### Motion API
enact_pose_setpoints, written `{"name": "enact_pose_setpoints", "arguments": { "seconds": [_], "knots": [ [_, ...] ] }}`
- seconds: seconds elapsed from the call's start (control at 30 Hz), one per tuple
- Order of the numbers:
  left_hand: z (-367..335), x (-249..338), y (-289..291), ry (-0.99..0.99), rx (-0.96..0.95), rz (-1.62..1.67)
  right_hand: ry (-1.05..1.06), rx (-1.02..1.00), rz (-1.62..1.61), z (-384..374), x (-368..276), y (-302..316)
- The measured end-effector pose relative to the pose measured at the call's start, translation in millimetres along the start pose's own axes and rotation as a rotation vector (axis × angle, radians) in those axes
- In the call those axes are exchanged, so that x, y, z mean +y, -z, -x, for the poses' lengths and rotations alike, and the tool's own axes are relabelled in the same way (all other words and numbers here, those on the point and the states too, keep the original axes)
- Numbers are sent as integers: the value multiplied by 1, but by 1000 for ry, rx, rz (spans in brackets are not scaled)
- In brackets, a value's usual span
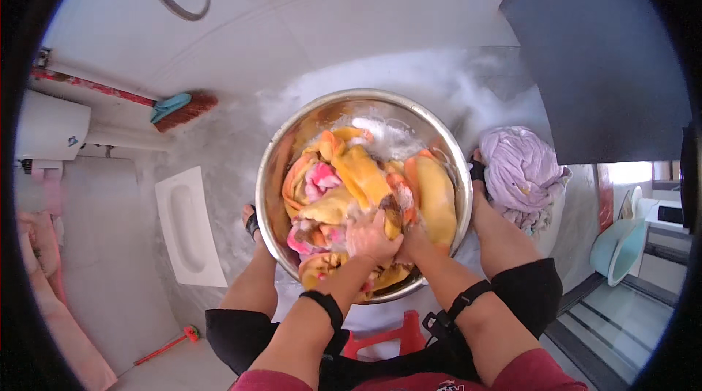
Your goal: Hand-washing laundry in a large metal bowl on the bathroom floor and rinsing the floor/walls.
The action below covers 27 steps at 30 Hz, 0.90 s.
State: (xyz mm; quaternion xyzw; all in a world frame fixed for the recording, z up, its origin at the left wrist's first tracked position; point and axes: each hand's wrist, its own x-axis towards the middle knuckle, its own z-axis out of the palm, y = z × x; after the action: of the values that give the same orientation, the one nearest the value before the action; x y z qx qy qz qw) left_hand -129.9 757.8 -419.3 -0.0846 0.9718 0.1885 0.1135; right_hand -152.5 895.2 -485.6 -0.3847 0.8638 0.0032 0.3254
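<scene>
A large steel basin [269,194] sits on the floor between my knees. Bunched in it is a wet, thick yellow cloth [360,172] with orange, pink and brown patches, and white suds [391,139] gather at the far side. My left hand [371,237] grips a fold of this cloth near the basin's middle. Right beside it, touching it, my right hand [413,241] presses into the same cloth, its fingers mostly hidden behind folds and the left hand.
Foamy water covers the floor around the basin. A lilac cloth heap [519,168] lies to the right, near a turquoise basin [620,248]. On the left are a squat toilet [191,226] and a broom [183,109]. Beneath me stands a red stool [391,336].
</scene>
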Motion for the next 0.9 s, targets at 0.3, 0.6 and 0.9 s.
{"name": "enact_pose_setpoints", "arguments": {
  "seconds": [0.3,0.6,0.9],
  "knots": [
    [-205,-105,13,429,-331,190,-170,-209,-294,-82,40,146],
    [-162,-46,34,97,-174,215,-364,176,-1111,-151,82,161],
    [57,-29,75,-242,105,360,-134,274,-668,-59,-35,131]
  ]
}}
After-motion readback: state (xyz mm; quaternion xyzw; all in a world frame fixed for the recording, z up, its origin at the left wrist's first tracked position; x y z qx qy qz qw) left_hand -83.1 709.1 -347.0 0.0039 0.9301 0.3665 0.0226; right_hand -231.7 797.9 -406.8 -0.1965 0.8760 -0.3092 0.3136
